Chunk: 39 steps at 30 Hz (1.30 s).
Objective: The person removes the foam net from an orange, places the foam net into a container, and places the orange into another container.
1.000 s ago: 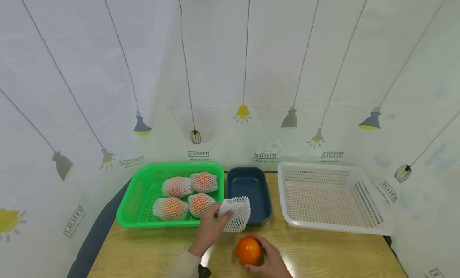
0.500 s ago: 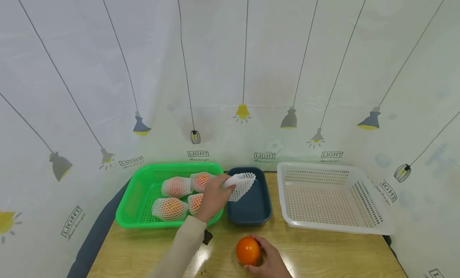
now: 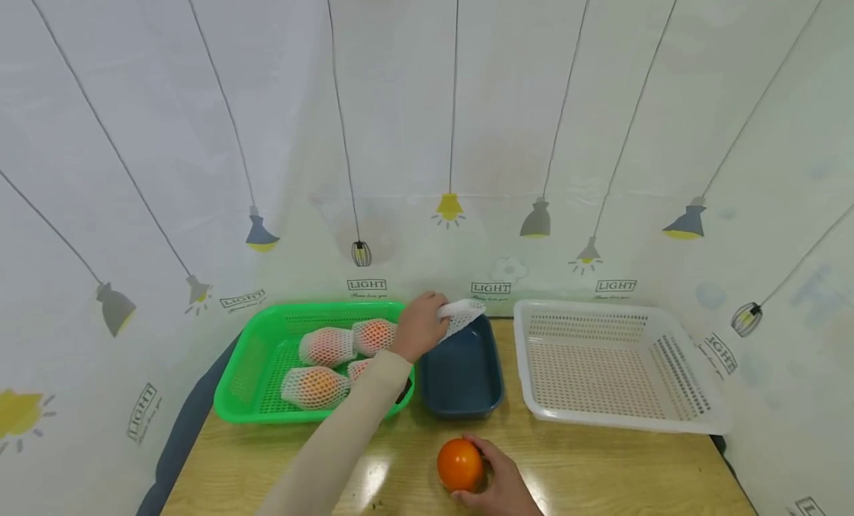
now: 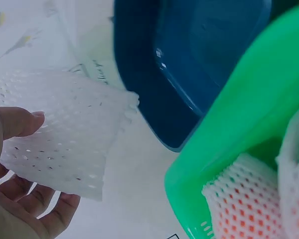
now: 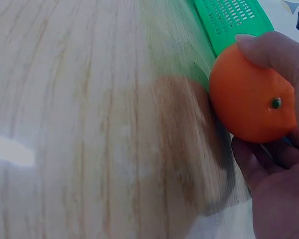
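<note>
Likely discarding: left hand (image 3: 422,327) pinches foam net (image 3: 462,314) at 12 o'clock of blue tray (image 3: 460,379); release seems due; right hand (image 3: 500,486) grips orange (image 3: 459,464).

We see white foam netting (image 4: 72,139), flattened, in the left hand (image 3: 422,327); our glossy orange (image 3: 459,465), green stem spot (image 5: 275,103) showing, in the right hand (image 3: 499,485)!

From the head we look forward and down, far enough back to take in the green basket (image 3: 260,368), blue tray (image 3: 460,375) and white basket (image 3: 594,375) before the wall (image 3: 400,130). At the left wrist we sit close beside the left hand (image 4: 12,214), our view rotated against the head's but sharing basket and tray. From the right wrist we skim low over the tabletop (image 5: 79,124), the orange fruit (image 5: 249,99), also in the head view, near at our right edge.
</note>
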Available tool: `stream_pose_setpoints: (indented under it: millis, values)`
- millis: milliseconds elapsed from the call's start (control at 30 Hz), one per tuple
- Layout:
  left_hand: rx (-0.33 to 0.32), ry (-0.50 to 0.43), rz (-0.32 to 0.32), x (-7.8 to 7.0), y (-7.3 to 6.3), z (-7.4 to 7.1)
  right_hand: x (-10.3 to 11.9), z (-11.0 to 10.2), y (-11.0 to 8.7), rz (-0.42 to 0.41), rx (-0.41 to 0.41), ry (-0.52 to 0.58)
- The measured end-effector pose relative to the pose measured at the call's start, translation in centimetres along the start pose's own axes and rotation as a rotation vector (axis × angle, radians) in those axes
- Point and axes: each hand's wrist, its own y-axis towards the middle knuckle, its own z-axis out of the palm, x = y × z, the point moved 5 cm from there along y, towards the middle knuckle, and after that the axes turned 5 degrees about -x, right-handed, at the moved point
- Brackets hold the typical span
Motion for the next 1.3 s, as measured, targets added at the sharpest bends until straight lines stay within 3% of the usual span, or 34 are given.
stream_pose_setpoints:
  millis: [133, 300, 567, 867, 1067, 1300]
  values:
    - [0.016, 0.104, 0.048, -0.2, 1.4, 1.5, 0.1, -0.1, 0.0, 0.000, -0.009, 0.014]
    - [0.087, 0.244, 0.072, 0.0, 2.6, 3.6, 0.0, -0.2, -0.1, -0.012, -0.010, 0.024]
    - [0.136, 0.443, 0.103, 0.7, 3.9, 6.6, -0.4, -0.1, -0.1, -0.021, -0.025, -0.016]
    - [0.201, 0.537, 0.136, 0.4, 4.2, 9.2, -0.2, -0.1, -0.2, 0.002, -0.044, 0.008]
    - [0.247, 0.563, 0.152, 0.0, 4.4, 10.4, -0.2, 0.0, -0.2, 0.049, -0.007, 0.050]
    - [0.353, 0.568, 0.173, 0.1, 4.1, 12.0, -0.2, -0.1, 0.0, 0.081, 0.012, 0.047]
